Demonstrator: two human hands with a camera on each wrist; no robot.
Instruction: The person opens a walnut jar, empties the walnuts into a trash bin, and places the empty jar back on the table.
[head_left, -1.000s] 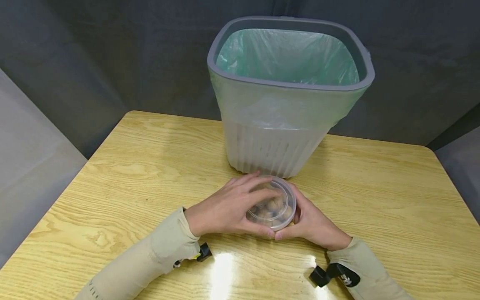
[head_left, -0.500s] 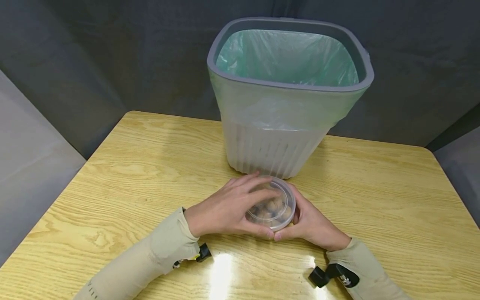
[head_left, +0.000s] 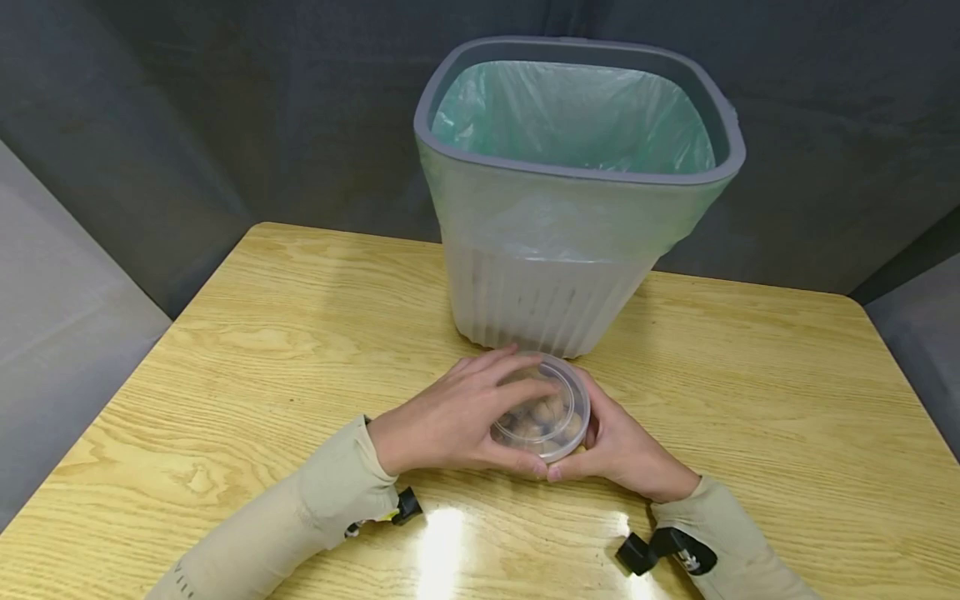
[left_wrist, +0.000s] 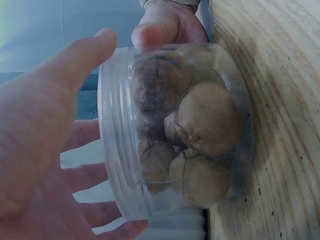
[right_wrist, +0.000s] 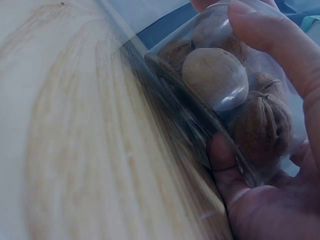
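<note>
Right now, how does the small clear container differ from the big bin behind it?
The container is small, round, closed by a lid and holds walnuts; the bin is tall, squarish, open-topped and lined with a green bag. Both hands grip the container; nothing touches the bin. Both stand on the table.

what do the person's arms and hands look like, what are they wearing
Both hands, the left hand and the right hand, are bare. Each arm wears a long beige sleeve reaching the wrist. A small black device is strapped under each wrist; the left one shows a yellow bit.

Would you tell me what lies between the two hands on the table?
A clear lidded container of walnuts, gripped by the left hand and right hand; the head view shows it.
</note>
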